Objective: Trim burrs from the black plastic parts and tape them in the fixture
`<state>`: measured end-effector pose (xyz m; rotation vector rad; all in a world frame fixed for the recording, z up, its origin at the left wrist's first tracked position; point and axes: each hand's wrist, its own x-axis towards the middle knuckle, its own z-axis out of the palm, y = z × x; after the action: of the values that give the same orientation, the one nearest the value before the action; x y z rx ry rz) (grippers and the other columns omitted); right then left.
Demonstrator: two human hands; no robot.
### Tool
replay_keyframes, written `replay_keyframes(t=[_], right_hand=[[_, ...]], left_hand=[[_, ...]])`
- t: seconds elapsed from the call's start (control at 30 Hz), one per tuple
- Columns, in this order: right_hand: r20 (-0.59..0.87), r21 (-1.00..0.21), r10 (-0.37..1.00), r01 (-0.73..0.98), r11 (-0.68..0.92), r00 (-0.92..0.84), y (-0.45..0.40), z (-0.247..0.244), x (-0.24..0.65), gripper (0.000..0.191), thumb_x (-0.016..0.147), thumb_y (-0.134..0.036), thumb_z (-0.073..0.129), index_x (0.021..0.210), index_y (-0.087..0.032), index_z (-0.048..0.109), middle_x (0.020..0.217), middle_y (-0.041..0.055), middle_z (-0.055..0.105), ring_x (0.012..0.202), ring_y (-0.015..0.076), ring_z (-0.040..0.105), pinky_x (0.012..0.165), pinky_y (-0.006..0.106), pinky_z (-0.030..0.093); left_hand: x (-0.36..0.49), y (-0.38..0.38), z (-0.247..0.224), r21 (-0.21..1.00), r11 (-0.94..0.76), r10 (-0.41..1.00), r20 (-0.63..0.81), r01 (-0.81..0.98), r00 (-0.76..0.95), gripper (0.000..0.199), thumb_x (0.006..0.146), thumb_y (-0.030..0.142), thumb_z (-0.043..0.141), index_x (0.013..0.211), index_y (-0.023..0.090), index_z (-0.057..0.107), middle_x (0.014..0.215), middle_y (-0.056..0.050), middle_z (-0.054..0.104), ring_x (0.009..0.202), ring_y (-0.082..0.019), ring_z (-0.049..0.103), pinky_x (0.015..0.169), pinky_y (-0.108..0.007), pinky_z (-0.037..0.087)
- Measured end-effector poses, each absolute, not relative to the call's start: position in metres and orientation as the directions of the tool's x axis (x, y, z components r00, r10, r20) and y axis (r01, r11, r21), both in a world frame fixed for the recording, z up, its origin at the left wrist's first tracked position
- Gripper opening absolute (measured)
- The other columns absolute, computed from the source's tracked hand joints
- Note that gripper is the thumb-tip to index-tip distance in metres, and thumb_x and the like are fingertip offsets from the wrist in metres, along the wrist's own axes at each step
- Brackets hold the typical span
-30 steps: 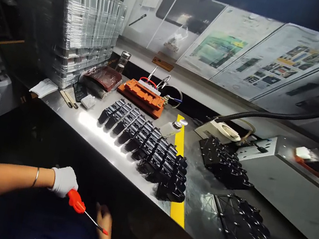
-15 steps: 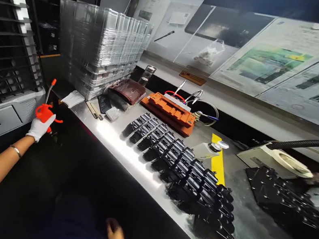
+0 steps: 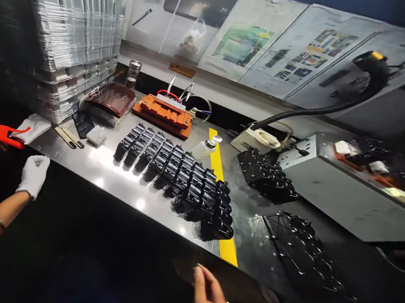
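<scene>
My left hand (image 3: 33, 175), in a white glove, is closed with its fingertips together near the table's front left edge; nothing shows in it. Just beyond it, a red air gun (image 3: 1, 132) hangs on a hose at the left. My right hand (image 3: 211, 299) is bare, its fingers curled and parted in front of the table edge, touching nothing. Several black ribbed parts (image 3: 170, 167) stand in a slanting row on the metal table (image 3: 104, 176). Behind them sits an orange fixture (image 3: 164, 113) with thin hoses.
Stacked clear trays (image 3: 77, 40) rise at the left, beside a brown tray (image 3: 111, 101) and a glass jar (image 3: 133, 74). Yellow tape (image 3: 228, 250) crosses the table. More black parts (image 3: 299, 247), a white-based flexible duct (image 3: 257, 140) and a grey box (image 3: 352, 193) are at the right.
My left hand has let go of the red air gun. The view has turned right, showing more of the right side. My right hand has come further into view.
</scene>
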<state>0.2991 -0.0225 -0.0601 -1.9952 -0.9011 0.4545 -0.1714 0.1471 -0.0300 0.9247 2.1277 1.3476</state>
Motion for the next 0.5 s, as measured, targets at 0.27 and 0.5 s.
replay_keyframes(t=[0.27, 0.5], right_hand=[[0.079, -0.827, 0.663, 0.42, -0.374, 0.744, 0.12, 0.004, 0.363, 0.076, 0.077, -0.063, 0.049, 0.133, -0.012, 0.051, 0.131, 0.0185, 0.055, 0.121, 0.0316, 0.051, 0.103, 0.046, 0.039], [-0.076, -0.803, 0.791, 0.432, -0.41, 0.608, 0.16, -0.003, 0.393, 0.076, 0.078, -0.065, 0.048, 0.137, -0.017, 0.05, 0.139, 0.012, 0.052, 0.131, 0.0289, 0.045, 0.111, 0.045, 0.032]], left_hand=[[-0.032, 0.256, 0.03, 0.923, -0.096, 0.993, 0.117, 0.372, -0.033, 0.043, 0.08, 0.049, 0.056, 0.107, 0.015, 0.059, 0.108, -0.011, 0.066, 0.098, -0.023, 0.062, 0.087, -0.039, 0.05], [0.018, 0.32, 0.033, 0.899, 0.002, 0.985, -0.076, 0.439, 0.153, 0.057, 0.078, 0.038, 0.063, 0.129, 0.019, 0.047, 0.122, -0.01, 0.061, 0.114, -0.025, 0.057, 0.102, -0.043, 0.042]])
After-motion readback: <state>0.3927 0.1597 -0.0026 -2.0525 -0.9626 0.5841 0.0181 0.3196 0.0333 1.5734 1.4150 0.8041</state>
